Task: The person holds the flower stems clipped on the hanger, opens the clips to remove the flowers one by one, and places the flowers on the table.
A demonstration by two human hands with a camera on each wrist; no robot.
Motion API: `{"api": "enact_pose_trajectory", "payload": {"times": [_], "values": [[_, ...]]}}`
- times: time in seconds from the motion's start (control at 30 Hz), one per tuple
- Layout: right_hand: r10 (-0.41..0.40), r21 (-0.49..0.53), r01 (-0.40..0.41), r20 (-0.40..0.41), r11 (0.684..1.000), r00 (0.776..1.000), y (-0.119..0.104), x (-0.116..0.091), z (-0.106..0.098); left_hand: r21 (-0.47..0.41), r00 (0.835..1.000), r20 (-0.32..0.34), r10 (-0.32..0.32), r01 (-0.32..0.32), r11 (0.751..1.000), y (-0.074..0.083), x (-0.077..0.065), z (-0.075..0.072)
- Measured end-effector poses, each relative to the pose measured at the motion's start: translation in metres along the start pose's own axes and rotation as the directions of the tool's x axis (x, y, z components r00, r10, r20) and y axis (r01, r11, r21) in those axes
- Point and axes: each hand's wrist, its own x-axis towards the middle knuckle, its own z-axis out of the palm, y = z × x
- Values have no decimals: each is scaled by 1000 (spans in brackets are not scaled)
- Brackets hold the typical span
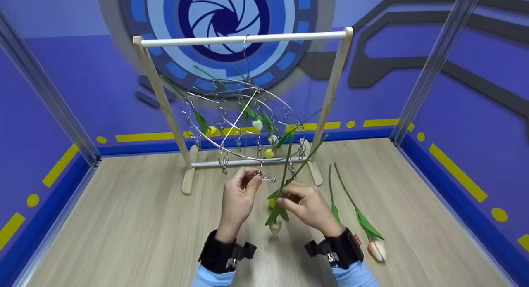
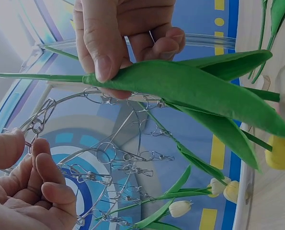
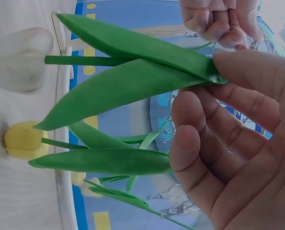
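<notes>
My left hand (image 1: pixel 239 200) pinches a small metal clip (image 1: pixel 268 178) at the front edge of a wire ring hanger (image 1: pixel 206 141). To its right, my right hand (image 1: pixel 308 206) pinches the green stem of a white artificial tulip (image 3: pixel 22 60) between thumb and fingers. Its bloom points down and its stem rises past the hand. Close behind is a yellow tulip (image 3: pixel 25 140), also bloom downward; the right fingers hide part of its stem in the right wrist view. Other clips (image 2: pixel 106 218) dangle from the hanger's rings.
A wooden rack (image 1: pixel 165 97) with a white top bar (image 1: pixel 194 41) carries the hanger. Further back, several tulips hang, including a white one (image 1: pixel 257 124) and a yellow one (image 1: pixel 211 131). A pinkish tulip (image 1: pixel 376 250) and another green stem (image 1: pixel 331 183) lie on the table at right.
</notes>
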Motion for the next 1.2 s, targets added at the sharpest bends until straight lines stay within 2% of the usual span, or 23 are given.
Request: {"api": "enact_pose_trajectory", "payload": {"times": [0.33,0.57,0.87,1.0,1.2], "values": [[-9,4,9,-10,1000,1000,2,-1,-6,-15,1000,4,-14,14,1000,0,1,-1],[-7,8,7,-6,1000,1000,4,-2,-12,-52,1000,25,4,-3,999,-1,2,-1],[38,4,-38,1,999,999,3,-4,-21,-67,998,64,-1,5,998,0,0,-3],[65,-2,-65,1,998,998,3,-5,-25,-31,997,76,11,-9,999,1,0,-2],[78,-14,-78,-8,997,997,3,-7,-32,70,994,89,70,-77,995,2,-3,-1]]}}
